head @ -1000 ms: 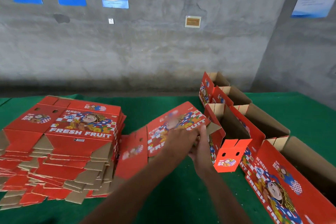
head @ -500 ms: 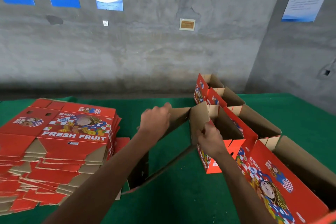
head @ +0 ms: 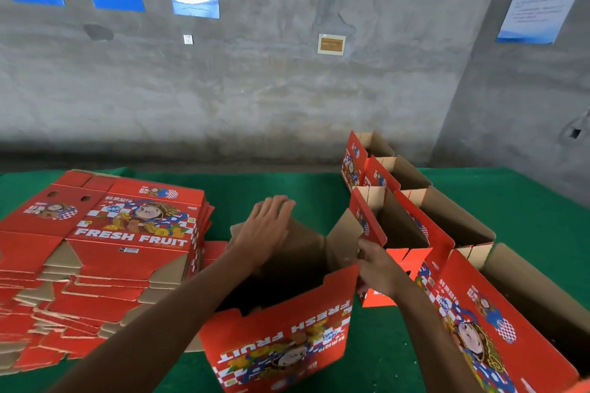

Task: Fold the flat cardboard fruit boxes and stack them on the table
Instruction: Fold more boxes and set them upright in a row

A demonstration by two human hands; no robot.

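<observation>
A red "FRESH FRUIT" cardboard box stands opened up in front of me on the green table, its brown inside facing up. My left hand lies flat with straight fingers against a brown flap at the box's far side. My right hand grips the box's right end at a corner flap. A tall pile of flat red boxes lies to the left. Several folded boxes stand in a row on the right.
A large folded box stands at the near right, close to my right forearm. A grey concrete wall with posters rises behind the table. Green cloth shows between the flat pile and the folded row.
The box has gone from a flat sheet to an opened tube standing on the table. My left hand let go of its edge and now presses flat on a flap.
</observation>
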